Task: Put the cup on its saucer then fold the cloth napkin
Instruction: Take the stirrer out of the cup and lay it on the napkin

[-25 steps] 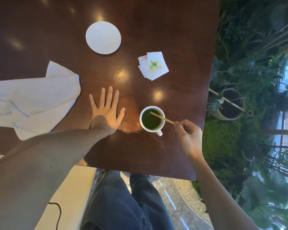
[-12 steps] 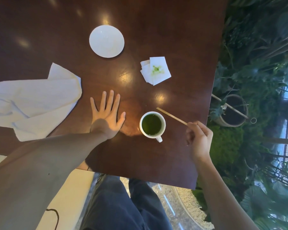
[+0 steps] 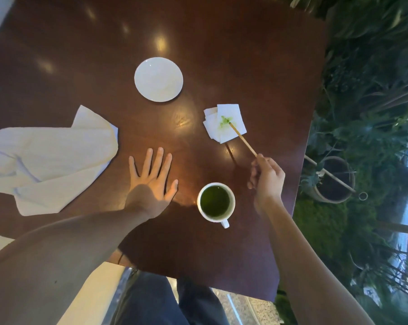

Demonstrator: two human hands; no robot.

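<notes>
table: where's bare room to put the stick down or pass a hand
Bare wood: the far half beyond the saucer, and the gap between saucer, cloth and paper napkins. Crowded near the cup, between left hand and right hand.

Two bare forearms with no sleeves, left hand (image 3: 151, 181) and right hand (image 3: 267, 178) ringless; dark blue trousers (image 3: 160, 301) below.

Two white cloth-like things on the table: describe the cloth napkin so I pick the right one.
On the dark wood table, look at the left edge, beyond the flat left hand. The napkin is the big rumpled white sheet there, unlike the small green-stained paper stack by the saucer.
</notes>
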